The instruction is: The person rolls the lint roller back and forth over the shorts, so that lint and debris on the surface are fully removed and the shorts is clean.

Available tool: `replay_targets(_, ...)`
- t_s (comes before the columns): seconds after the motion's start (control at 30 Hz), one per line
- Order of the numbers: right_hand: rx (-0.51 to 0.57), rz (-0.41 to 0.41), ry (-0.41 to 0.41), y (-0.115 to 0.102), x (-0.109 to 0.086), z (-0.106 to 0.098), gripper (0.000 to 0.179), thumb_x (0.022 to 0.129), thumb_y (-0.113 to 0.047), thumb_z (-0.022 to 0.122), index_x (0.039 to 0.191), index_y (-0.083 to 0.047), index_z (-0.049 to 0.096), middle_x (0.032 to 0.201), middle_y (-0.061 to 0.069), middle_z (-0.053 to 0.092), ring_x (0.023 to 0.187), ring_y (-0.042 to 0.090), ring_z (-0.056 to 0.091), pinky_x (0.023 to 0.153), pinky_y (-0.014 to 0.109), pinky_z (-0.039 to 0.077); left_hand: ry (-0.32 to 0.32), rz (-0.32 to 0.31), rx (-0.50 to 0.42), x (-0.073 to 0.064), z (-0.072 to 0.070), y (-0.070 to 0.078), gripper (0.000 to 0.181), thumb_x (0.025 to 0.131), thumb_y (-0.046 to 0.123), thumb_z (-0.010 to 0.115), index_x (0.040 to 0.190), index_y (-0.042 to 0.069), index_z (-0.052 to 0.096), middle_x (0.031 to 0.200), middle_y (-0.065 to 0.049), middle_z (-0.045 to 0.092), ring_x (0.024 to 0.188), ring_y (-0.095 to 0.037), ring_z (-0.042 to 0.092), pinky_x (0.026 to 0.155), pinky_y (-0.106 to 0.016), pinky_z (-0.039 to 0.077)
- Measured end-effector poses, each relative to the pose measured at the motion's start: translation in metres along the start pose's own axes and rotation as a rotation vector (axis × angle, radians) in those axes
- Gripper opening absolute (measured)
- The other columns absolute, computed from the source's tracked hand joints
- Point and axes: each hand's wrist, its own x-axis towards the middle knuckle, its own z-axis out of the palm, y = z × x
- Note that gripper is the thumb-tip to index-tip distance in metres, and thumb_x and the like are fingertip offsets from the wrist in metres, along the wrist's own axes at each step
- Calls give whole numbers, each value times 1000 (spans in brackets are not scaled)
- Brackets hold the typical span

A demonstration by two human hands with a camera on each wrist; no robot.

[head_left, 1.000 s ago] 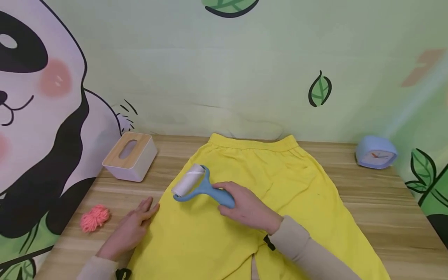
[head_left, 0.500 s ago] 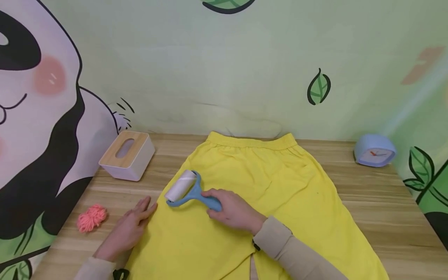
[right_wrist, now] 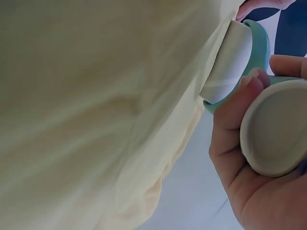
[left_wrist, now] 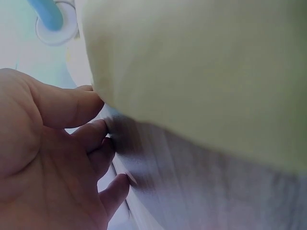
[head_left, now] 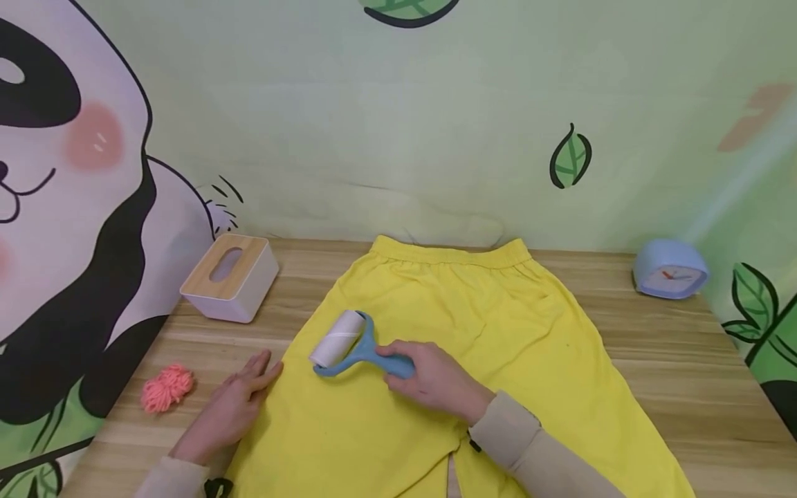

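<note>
I can see the right hand (head_left: 438,382) just below the centre of the frame, gripping the blue handle of a lint roller (head_left: 367,353). The white roll (head_left: 338,339) points up and left, against the left half of a yellow garment (head_left: 498,332) spread over the lower middle. My right wrist view shows the handle's pale rounded end (right_wrist: 278,128) facing me. At lower left, the left hand (head_left: 227,408) lies with fingers loosely extended, grasping nothing, at the garment's left edge; some fingertips meet the wooden worktop (head_left: 679,380). I have coral yarn (head_left: 168,389) farther left, a tissue box (head_left: 232,278) above it, and a pale blue clock (head_left: 670,270) right of the garment.
</note>
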Motion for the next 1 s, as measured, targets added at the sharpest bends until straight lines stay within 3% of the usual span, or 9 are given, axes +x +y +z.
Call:
replay_targets(0.27,40,42,26,9,-25,-18,36,89,-24,71,124,-24,68,110,-11,66,70,9,52,64,24,47,-1,-2,-12,0,1,3,43,100,3,43,142,0,45,155,-26,23,143,-45,17,107,-69,15)
replay_targets(0.57,87,131,31,22,-69,-44,32,88,-27,73,120,-30,69,117,-10,67,83,10,58,73,23,49,2,8,-7,0,-1,3,43,99,2,42,142,-2,45,154,-27,23,142,-47,18,106,-70,16)
replay_targets(0.83,12,152,44,28,-112,-71,31,85,-35,75,116,-30,71,113,-17,68,103,7,60,86,22,48,-1,2,0,1,0,-1,43,100,2,41,142,0,45,155,-27,23,142,-46,17,106,-70,16)
replay_targets(1.0,-47,146,56,26,-128,-85,31,84,-39,76,113,-29,73,109,-19,68,101,6,61,84,21,49,-3,7,-5,1,1,-1,43,100,3,41,142,0,45,155,-27,22,142,-46,17,106,-70,16)
